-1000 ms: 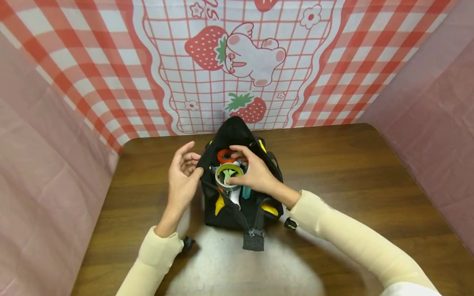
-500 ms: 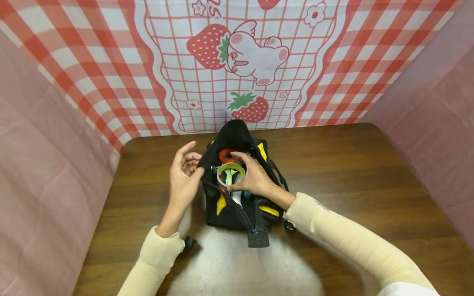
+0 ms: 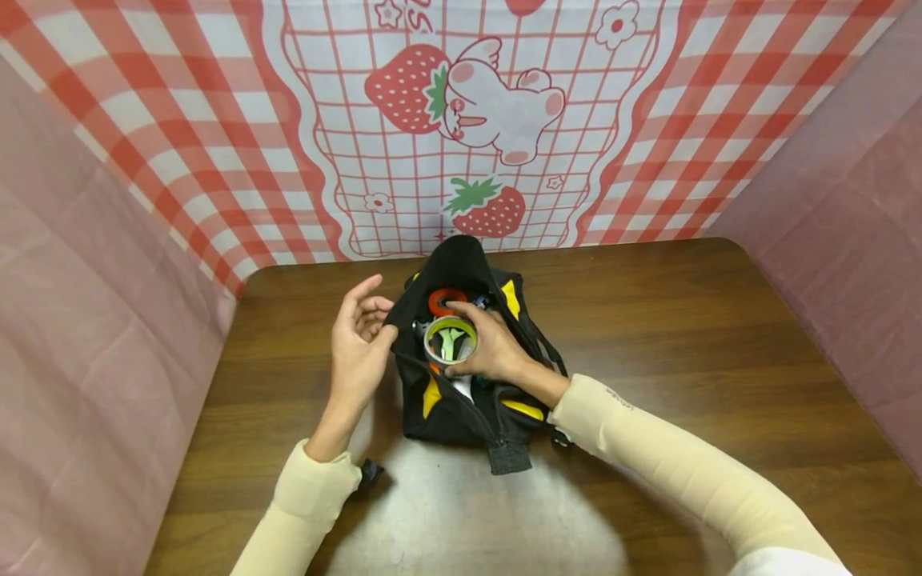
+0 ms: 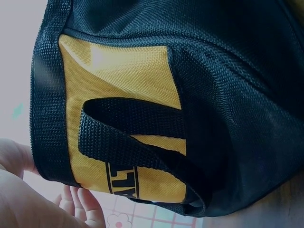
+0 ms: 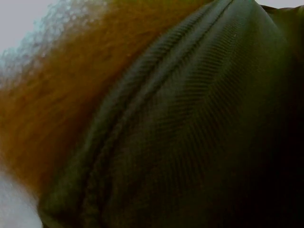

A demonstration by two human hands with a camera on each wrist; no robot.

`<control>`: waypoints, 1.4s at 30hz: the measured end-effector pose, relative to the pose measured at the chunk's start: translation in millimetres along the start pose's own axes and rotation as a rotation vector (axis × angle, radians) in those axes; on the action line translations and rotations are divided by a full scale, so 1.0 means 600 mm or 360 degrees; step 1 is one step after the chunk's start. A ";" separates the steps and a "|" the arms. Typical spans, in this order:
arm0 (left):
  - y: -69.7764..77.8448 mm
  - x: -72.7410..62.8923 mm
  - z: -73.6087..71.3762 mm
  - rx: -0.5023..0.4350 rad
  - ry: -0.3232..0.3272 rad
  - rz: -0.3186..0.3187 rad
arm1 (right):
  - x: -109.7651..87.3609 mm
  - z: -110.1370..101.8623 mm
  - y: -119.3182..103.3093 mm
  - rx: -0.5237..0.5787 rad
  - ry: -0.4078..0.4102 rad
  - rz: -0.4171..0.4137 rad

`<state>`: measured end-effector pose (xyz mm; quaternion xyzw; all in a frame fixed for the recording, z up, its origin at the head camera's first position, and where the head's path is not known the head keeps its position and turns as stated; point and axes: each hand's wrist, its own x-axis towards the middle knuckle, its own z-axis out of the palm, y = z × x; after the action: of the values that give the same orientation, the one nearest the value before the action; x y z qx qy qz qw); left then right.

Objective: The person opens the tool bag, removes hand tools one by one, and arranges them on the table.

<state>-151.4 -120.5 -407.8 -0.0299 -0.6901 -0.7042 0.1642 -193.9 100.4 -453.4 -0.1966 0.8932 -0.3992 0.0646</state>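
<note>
While a pink curtain [image 3: 94, 336] hung at the far left, a cream sleeve [image 3: 306, 504] led up to the person's left grip [image 3: 358, 348], which pinched the opening edge of a black bag [image 3: 450, 420] between thumb and fingers. The bag stood on the brown wooden counter [image 3: 648, 320], gaping upward, with yellow patches on its sides. In the left wrist view a yellow panel [image 4: 123, 71] carried black lettering [image 4: 123, 185] inside a dark outline; a webbing strap [image 4: 99, 137] crossed it and the letters lay turned, so the full word could not be read.

Within the bag's mouth lay an orange ring [image 3: 438, 303], and just nearer than it a pale ring [image 3: 450, 324], yellow on its inner wall, with something light green showing through its middle. The right grip [image 3: 493, 344] pinched this pale ring at its right side, thumb low and forefinger high. A dark tab [image 3: 510, 458] stuck out over the bag's front. Behind, a checked cloth [image 3: 403, 176] with strawberries bore sideways letters [image 3: 419, 14] cut off by the top edge. Further right, another cream sleeve [image 3: 670, 448] had tiny dark print [image 3: 621, 400], too small to read.
</note>
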 end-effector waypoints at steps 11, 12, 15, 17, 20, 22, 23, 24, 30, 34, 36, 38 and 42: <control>0.000 -0.002 0.002 0.0029 -0.0001 -0.0026 | 0.000 -0.001 0.004 0.0008 0.0027 -0.0017; 0.000 -0.002 0.002 0.0029 -0.0002 -0.0028 | 0.000 -0.002 0.004 0.0011 0.0031 -0.0025; 0.000 -0.002 0.001 0.0024 0.0002 -0.0027 | 0.000 -0.004 0.002 0.0016 0.0044 -0.0040; 0.001 -0.002 0.001 0.0024 0.0001 -0.0025 | -0.001 -0.006 0.000 0.0021 0.0053 -0.0042; 0.001 -0.002 0.000 0.0023 -0.0005 -0.0022 | -0.003 -0.011 -0.006 0.0018 0.0070 -0.0050; 0.002 -0.002 0.000 0.0012 -0.0010 -0.0019 | -0.005 -0.015 -0.010 0.0008 0.0086 -0.0076; 0.002 -0.003 -0.001 0.0005 -0.0011 -0.0017 | -0.006 -0.018 -0.013 0.0000 0.0094 -0.0094; 0.002 -0.003 -0.001 -0.0002 -0.0013 -0.0013 | -0.007 -0.020 -0.016 -0.0006 0.0104 -0.0114; 0.003 -0.004 0.000 -0.0022 -0.0026 -0.0001 | -0.017 -0.039 -0.035 -0.0030 0.0163 -0.0205; 0.004 -0.005 0.001 -0.0018 -0.0030 -0.0002 | -0.026 -0.051 -0.046 -0.0035 0.0180 -0.0220; 0.005 -0.005 0.002 -0.0018 -0.0030 -0.0005 | -0.030 -0.056 -0.051 -0.0033 0.0189 -0.0228; 0.005 -0.005 0.003 -0.0014 -0.0031 -0.0007 | -0.034 -0.061 -0.057 -0.0030 0.0203 -0.0244; 0.005 -0.004 0.004 -0.0006 -0.0029 -0.0007 | -0.041 -0.069 -0.071 -0.0030 0.0220 -0.0269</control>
<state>-148.7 -117.4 -405.8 -0.0351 -0.6902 -0.7056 0.1564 -170.1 112.9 -395.4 -0.2438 0.8795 -0.4075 -0.0328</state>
